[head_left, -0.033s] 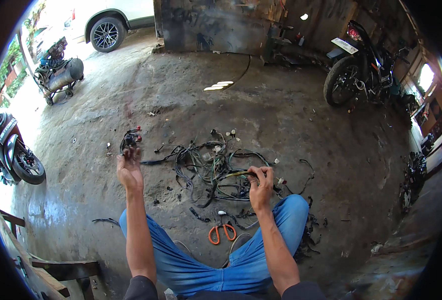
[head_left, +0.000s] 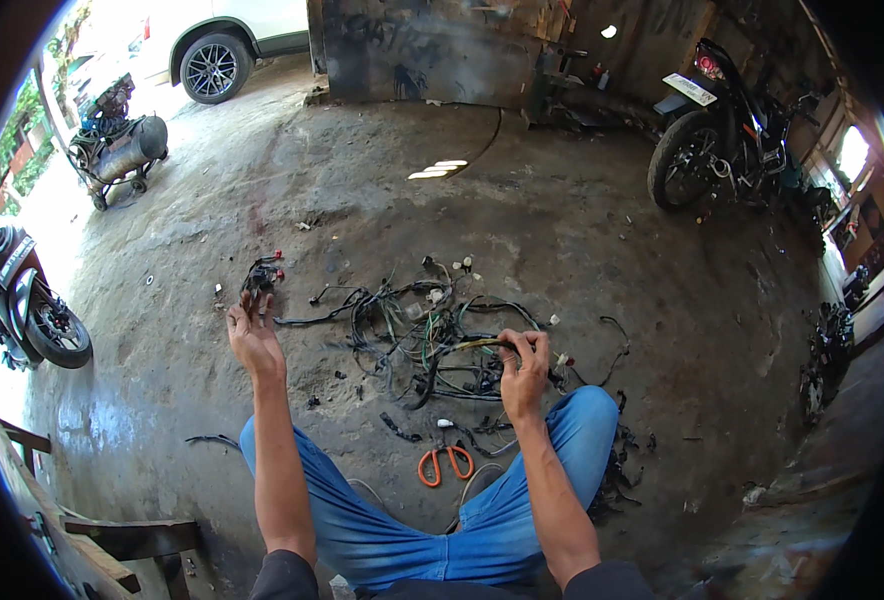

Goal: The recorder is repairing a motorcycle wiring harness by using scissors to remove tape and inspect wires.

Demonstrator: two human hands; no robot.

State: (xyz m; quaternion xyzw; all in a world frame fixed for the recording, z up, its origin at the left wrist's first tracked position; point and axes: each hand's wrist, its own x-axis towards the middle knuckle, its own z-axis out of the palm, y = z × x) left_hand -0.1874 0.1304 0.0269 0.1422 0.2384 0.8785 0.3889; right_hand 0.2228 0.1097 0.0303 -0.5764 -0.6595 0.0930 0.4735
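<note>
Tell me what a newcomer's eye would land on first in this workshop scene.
First, the two hands raised over the tangle of wires on the concrete floor: the left hand lifts a bundle of connectors, and the right hand pinches a wire of the tangle. Next, the orange-handled scissors between the person's blue-jeaned knees. Then the black motorcycle at upper right.

Daylit workshop seen through a fisheye, blown out at upper left.

You get strong daylight from the open yard at upper left, overexposing the white car [head_left: 224, 40]; a sun patch [head_left: 439, 170] glares on the concrete floor [head_left: 562, 260]. The right side falls dim around the motorcycle [head_left: 732, 130]. Edges bend and vignette black; the centre is sharp.
</note>
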